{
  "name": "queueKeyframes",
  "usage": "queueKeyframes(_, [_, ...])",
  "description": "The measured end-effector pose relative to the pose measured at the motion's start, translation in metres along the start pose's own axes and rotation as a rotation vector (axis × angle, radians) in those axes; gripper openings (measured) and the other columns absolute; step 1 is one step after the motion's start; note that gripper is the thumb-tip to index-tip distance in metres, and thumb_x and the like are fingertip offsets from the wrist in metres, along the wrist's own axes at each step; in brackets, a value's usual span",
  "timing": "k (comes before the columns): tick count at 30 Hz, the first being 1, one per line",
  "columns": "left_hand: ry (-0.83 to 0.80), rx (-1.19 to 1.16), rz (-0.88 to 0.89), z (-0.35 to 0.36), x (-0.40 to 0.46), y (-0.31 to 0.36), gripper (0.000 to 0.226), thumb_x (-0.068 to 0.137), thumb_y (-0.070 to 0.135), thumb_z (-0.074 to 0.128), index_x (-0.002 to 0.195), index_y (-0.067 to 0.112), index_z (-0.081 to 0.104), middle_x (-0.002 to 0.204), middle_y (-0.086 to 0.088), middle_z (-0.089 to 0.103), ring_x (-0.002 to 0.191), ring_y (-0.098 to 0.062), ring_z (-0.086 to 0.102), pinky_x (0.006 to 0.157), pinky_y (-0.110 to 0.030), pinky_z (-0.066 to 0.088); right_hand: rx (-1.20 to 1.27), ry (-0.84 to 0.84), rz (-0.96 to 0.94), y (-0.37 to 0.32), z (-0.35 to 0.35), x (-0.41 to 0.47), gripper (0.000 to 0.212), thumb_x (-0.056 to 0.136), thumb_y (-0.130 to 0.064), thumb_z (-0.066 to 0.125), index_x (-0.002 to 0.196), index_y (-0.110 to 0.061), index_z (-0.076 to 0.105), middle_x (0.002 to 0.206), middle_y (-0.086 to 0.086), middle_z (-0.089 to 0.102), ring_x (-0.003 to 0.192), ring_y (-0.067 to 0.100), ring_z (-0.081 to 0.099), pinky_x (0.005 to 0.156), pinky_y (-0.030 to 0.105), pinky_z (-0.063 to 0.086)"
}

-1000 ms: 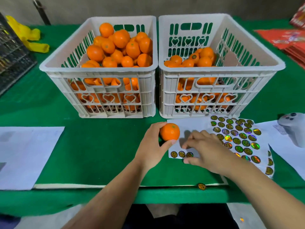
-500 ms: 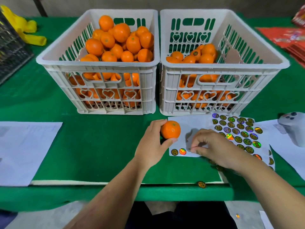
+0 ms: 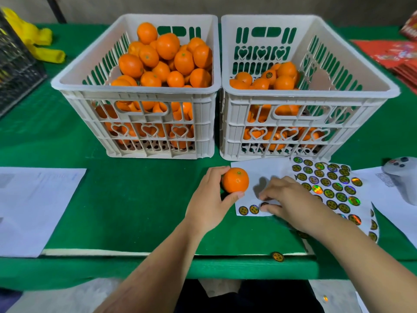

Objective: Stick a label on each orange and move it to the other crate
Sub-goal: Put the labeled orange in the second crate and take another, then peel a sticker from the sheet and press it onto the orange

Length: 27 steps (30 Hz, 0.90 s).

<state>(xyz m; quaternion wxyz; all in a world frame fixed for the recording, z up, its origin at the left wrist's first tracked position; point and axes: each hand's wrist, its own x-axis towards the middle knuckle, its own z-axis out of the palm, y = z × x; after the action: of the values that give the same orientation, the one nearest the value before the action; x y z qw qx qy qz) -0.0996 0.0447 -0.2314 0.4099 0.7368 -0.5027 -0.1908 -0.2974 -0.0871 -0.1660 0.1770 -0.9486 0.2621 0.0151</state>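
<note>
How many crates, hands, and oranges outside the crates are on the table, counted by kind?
White crates: 2, the left crate and the right crate
Hands: 2, the left hand and the right hand
Oranges outside crates: 1, the held orange
Total: 5

- Left hand [image 3: 208,201] and right hand [image 3: 291,203]: bare, without gloves or rings.
- Both forearms bare to the frame's bottom edge; no sleeves, watch or bracelet visible.

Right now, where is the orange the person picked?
In the left hand, the orange sits just in front of the two crates, beside the sticker sheet.
</note>
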Motion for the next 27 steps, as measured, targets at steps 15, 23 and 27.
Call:
queueKeyframes(15, [0.026,0.0,0.02,0.001,0.001,0.0,0.07,0.091,0.058,0.073,0.146,0.031,0.04,0.142,0.015,0.045,0.125,-0.005,0.05,0.1,-0.029,0.047,-0.141,0.024,0.02,-0.001,0.002,-0.012,0.05,0.074,-0.052,0.082,0.113,-0.021,0.079,0.116,-0.005,0.065,0.112,0.026,0.051,0.095,0.043,0.045])
queueKeyframes(23, [0.029,-0.008,0.021,0.001,0.001,0.0,0.069,0.09,0.061,0.072,0.144,0.033,0.041,0.138,0.018,0.045,0.121,-0.004,0.052,0.096,-0.03,0.05,-0.129,0.141,-0.051,-0.005,0.004,-0.014,0.027,0.083,-0.035,0.083,0.106,-0.022,0.079,0.098,-0.006,0.068,0.092,0.025,0.061,0.083,0.043,0.051])
queueKeyframes(27, [0.031,-0.007,0.016,0.001,0.002,0.0,0.07,0.089,0.061,0.073,0.144,0.031,0.042,0.139,0.016,0.046,0.121,-0.004,0.052,0.097,-0.029,0.05,-0.06,0.24,-0.077,-0.004,0.005,-0.019,0.021,0.08,-0.027,0.085,0.099,-0.02,0.078,0.092,-0.006,0.071,0.085,0.025,0.064,0.08,0.048,0.054])
